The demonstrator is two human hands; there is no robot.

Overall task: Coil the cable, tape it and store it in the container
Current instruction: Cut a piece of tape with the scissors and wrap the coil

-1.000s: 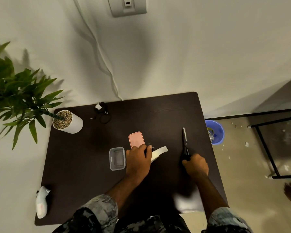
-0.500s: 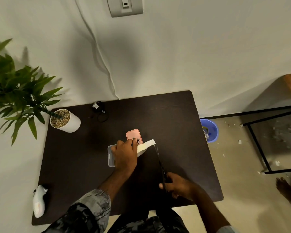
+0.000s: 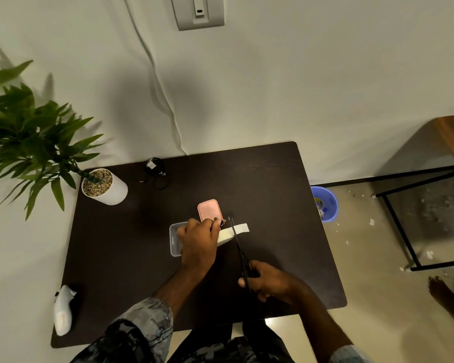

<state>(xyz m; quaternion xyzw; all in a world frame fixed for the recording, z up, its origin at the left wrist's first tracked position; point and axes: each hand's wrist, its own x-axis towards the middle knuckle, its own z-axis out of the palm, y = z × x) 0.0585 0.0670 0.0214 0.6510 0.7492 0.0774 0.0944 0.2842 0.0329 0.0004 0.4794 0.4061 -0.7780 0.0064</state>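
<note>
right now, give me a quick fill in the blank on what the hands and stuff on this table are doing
1. The right hand holds black ____ across the white tape strip.
2. The container's lid on the table is ____ in colour.
3. The left hand partly hides the clear ____.
4. The potted plant stands at the table's far ____ corner.

Missing words: scissors; pink; container; left

dark matt table (image 3: 131, 258), faint wood grain. clear glossy plastic container (image 3: 174, 241) left of a smooth pink plastic lid (image 3: 209, 209). white papery tape (image 3: 240, 228), matt, crossed by thin dark metal scissors (image 3: 240, 251) (dull, barely any shine). smooth white pot (image 3: 113, 192) at far left, filled with rough pebbles. soft patterned cloth sleeve (image 3: 144, 328) at near edge.
</note>
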